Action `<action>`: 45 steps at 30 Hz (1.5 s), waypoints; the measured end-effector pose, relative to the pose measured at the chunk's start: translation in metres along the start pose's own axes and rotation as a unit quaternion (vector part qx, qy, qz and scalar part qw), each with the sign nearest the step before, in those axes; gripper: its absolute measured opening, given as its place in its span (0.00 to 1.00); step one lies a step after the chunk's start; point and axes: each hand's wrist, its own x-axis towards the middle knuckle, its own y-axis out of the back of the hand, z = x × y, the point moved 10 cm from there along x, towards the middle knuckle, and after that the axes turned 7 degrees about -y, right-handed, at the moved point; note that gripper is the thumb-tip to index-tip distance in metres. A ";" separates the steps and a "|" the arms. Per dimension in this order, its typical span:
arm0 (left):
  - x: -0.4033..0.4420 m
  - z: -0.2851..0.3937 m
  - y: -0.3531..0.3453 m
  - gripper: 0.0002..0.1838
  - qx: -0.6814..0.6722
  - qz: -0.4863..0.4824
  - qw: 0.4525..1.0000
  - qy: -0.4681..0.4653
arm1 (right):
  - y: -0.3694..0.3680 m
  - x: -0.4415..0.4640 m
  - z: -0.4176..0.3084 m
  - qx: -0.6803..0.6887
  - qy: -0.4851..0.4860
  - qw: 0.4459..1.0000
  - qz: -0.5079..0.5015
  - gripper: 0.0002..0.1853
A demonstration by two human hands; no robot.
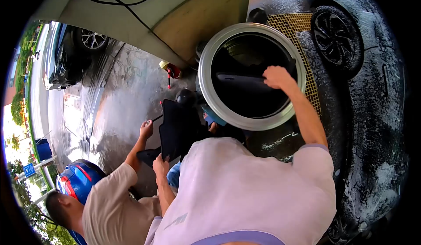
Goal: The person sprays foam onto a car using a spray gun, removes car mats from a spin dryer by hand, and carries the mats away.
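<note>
My right hand (278,77) reaches over a round metal drum (206,80) with a wide silver rim. Its fingers are closed on the end of a black car mat (245,79) inside the drum; the dark interior hides the mat's lower part. Down to the left, my left hand (161,165) pinches the lower edge of another black car mat (174,126), which is held up beside the drum. A co-worker's hand (147,129) is at the left of this second mat, near a thin dark rod. My pale shirt covers the lower middle of the view.
A foam-covered dark car (372,100) stands at the right, beside a yellow floor grating (291,23). The co-worker in a beige shirt (109,201) crouches at lower left, near a blue-and-red object (81,179). Wet ground (127,82) and another car (72,56) lie behind.
</note>
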 end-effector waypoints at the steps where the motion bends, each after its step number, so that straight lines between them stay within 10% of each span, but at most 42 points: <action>1: -0.002 0.005 0.002 0.17 -0.002 0.004 1.000 -0.005 | 0.035 -0.025 -0.002 0.013 0.013 0.999 0.032 0.12; 10: -0.031 0.050 0.060 0.19 -0.035 0.085 0.995 -0.044 | 0.275 -0.249 -0.006 0.026 0.164 0.874 0.457 0.12; 23: -0.092 0.050 0.164 0.16 -0.170 0.254 0.949 -0.072 | 0.380 -0.395 -0.022 0.071 0.140 0.832 0.533 0.16; 29: -0.126 0.035 0.154 0.17 -0.180 0.298 0.937 -0.014 | 0.384 -0.436 0.016 0.506 0.299 0.590 0.554 0.15; 32: -0.125 0.026 0.136 0.17 -0.178 0.302 0.937 -0.005 | 0.321 -0.374 0.109 0.660 0.132 0.547 0.498 0.24; 35: -0.128 0.032 0.135 0.15 -0.162 0.299 0.940 0.004 | 0.202 -0.300 0.086 0.695 0.036 0.570 0.435 0.25; 39: -0.137 0.017 0.126 0.13 -0.179 0.312 0.933 -0.005 | 0.004 -0.225 0.019 0.834 -0.028 0.443 0.328 0.16; 42: -0.157 0.008 0.120 0.14 -0.238 0.285 0.929 -0.008 | -0.172 -0.195 0.015 0.762 -0.223 0.515 0.323 0.15; 45: -0.169 0.007 0.116 0.12 -0.308 0.285 0.907 -0.023 | -0.184 -0.238 0.012 0.633 -0.376 0.584 0.342 0.15</action>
